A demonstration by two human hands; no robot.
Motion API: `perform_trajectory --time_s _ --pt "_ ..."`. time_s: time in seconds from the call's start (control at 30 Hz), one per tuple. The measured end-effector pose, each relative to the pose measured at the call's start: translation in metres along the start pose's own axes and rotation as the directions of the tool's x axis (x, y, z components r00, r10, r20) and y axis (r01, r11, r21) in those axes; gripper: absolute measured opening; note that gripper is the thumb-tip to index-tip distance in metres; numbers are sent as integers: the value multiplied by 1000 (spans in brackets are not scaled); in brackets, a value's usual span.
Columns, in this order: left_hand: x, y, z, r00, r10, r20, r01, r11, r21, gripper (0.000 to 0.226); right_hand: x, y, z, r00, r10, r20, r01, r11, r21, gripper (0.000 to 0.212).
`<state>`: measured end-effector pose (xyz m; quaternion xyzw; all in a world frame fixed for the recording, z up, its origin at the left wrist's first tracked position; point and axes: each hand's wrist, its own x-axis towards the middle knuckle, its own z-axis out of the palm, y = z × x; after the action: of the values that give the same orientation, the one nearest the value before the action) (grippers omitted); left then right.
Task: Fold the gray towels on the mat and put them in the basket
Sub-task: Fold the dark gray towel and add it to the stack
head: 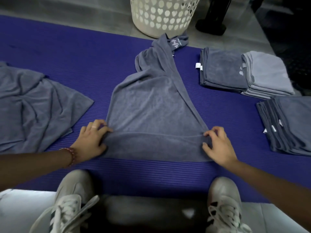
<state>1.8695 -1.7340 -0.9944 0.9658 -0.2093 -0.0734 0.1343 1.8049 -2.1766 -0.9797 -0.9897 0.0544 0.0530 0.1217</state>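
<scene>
On the blue mat [67,52], my left hand [91,142] and right hand [218,145] each pinch a near corner of the gray towel [151,105], which stretches away toward the basket [161,15].

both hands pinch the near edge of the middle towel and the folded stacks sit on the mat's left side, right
Wrong side: the head view shows the folded stacks on the right side of the mat. The left hand and right hand pinch the middle towel at its near edge.
</scene>
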Motion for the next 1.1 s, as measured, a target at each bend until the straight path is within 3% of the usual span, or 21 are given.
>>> perform_trajectory --time_s 0.07,0.17,0.33,0.4,0.5,0.53,0.6,0.67,0.73,0.8,0.9,0.97,1.1 --pt "15 1 -7 994 106 12 -106 994 -19 51 13 -6 -2 995 -97 -20 97 995 -13 30" --pt "35 2 -5 969 239 61 -243 968 56 28 31 -19 -1 972 -183 149 178 983 47 29" --pt "49 5 -2 985 96 142 -123 973 196 11 49 -22 0 953 -120 276 108 992 59 14" --pt "48 4 -3 992 48 120 -68 985 160 5 52 -21 0 945 -81 318 75 997 31 11" --pt "43 5 4 997 -61 54 57 996 69 13 51 -21 5 959 -42 279 39 999 16 8" --pt "41 5 7 999 -34 -27 36 996 77 22 47 -21 8 975 -69 210 69 998 5 13" --pt "35 6 12 974 178 -137 -153 973 175 35 38 -19 11 960 -270 78 276 958 -81 30" --pt "26 2 19 898 434 -64 -398 867 300 40 29 -13 11 841 -507 189 535 830 -155 49" --pt "15 -10 31 891 449 65 -442 824 354 56 19 -3 15 766 -508 393 610 768 -196 67" --pt "6 -22 40 929 351 116 -369 855 364 66 11 8 15 817 -355 454 479 856 -193 79" --pt "15 -30 34 914 389 116 -403 834 378 76 17 13 3 879 -321 352 401 898 -182 88" --pt "36 -28 19 921 379 93 -387 859 335 78 34 4 -5 915 -341 215 373 918 -132 83" --pt "97 -18 -2 991 73 -110 -65 995 73 63 95 -39 -7 981 -183 -63 184 983 12 48"
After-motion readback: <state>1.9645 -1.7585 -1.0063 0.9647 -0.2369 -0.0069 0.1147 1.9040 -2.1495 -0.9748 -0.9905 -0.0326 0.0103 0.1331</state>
